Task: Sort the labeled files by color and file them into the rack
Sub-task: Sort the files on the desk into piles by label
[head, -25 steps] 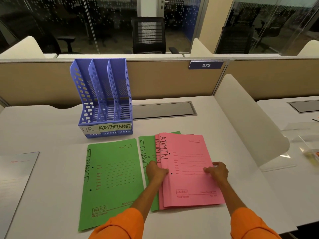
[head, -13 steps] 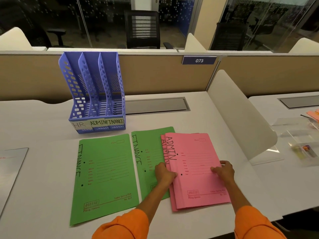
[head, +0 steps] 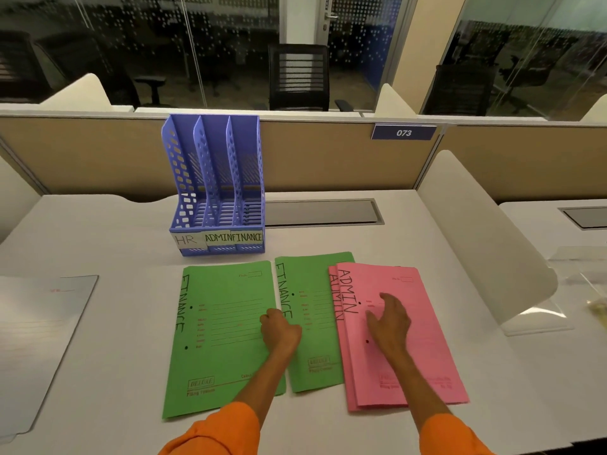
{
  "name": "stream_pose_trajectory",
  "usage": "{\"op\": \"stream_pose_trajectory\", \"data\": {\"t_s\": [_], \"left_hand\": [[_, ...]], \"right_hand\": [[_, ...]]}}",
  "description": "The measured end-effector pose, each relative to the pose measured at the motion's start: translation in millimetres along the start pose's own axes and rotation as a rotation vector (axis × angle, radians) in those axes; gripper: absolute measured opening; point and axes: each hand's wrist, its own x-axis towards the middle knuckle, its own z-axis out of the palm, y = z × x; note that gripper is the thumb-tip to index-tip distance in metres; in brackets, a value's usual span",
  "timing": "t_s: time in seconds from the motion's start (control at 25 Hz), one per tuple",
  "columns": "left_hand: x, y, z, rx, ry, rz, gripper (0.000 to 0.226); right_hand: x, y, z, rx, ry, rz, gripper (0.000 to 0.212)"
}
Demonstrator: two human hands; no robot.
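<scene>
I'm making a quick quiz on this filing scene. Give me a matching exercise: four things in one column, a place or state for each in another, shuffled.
1. left hand
2. right hand
3. blue rack
4. pink ADMIN files

A. slots all empty
B. stacked, overlapping a green file's right edge
C. flat on the pink stack
D. at the left green file's right edge

Pairs: 1-D, 2-C, 3-A, 4-B
</scene>
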Motion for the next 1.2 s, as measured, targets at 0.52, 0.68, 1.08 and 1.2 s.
{"op": "stream_pose_trajectory", "data": {"t_s": [0.52,0.68,1.08,1.2], "left_hand": [[12,-5,-10,-0.228,-0.183,-0.189,0.038],[13,-6,-6,-0.452,-0.247,-0.249,0.027],[0,-2,-21,-0.514,-0.320,-0.125,0.028],[4,-8,-42,-0.553,-0.334,-0.134,0.030]], "right_hand": [[-36,-27,38,-0.263,-0.334,0.005,0.091],[-34,-33,33,-0.251,-0.345,0.014,0.089],[-34,-38,27,-0.161,-0.294,0.068,0.089],[-34,-42,29,-0.132,-0.275,0.087,0.086]]}}
